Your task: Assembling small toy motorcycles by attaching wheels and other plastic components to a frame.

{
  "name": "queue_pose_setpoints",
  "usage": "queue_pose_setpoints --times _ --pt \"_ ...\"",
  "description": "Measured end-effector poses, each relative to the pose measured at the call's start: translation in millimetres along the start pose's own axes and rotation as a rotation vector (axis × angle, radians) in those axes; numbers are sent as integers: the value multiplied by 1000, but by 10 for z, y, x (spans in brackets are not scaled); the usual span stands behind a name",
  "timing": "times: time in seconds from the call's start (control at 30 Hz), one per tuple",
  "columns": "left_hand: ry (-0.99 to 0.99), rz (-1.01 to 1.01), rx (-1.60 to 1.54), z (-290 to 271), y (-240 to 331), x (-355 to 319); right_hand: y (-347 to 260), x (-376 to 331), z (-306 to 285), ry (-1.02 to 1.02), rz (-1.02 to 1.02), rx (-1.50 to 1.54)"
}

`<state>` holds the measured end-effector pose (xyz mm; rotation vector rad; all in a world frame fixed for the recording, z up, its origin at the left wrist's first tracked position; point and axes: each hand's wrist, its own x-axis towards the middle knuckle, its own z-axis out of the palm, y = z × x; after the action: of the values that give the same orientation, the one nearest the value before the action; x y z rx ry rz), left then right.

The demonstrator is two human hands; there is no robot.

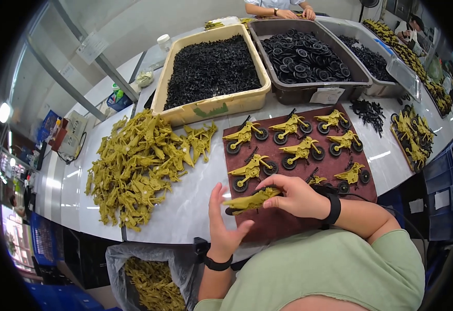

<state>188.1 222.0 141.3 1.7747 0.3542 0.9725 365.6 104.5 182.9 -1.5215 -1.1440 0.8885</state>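
Note:
My right hand (301, 199) is closed on a yellow toy motorcycle body (251, 201), held between thumb and fingers over the front of a maroon mat (278, 228). A dark part shows at the body's left end. My left hand (222, 225) is raised beside that end, fingers stretched up and thumb apart; whether it touches the body I cannot tell. Beyond my hands, several yellow toy motorcycles (298, 150) with black wheels lie in rows on the mat. My right forearm partly covers the nearest ones.
A heap of yellow bodies (138, 160) lies left of the mat. Behind stand a cream bin (216, 105), a brown bin (294, 93) of black wheels and a grey bin (387, 90). Loose black parts (369, 115) lie at right. A lined bag (115, 262) hangs below. Another person's hands (288, 14) are at the back.

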Motion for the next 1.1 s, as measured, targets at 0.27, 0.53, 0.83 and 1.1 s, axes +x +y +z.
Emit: queue_pose_setpoints --times 0.27,0.53,0.83,1.1 --pt "8 -290 -298 39 167 -73 8 -80 83 3 -196 -72" --pt "73 -202 -182 125 228 -174 -22 -130 92 58 -196 -25" --pt "73 -52 -119 55 208 -128 -33 -66 90 34 -285 -16" --pt "-46 -521 -226 -54 186 -59 131 -83 127 -16 -8 -81"
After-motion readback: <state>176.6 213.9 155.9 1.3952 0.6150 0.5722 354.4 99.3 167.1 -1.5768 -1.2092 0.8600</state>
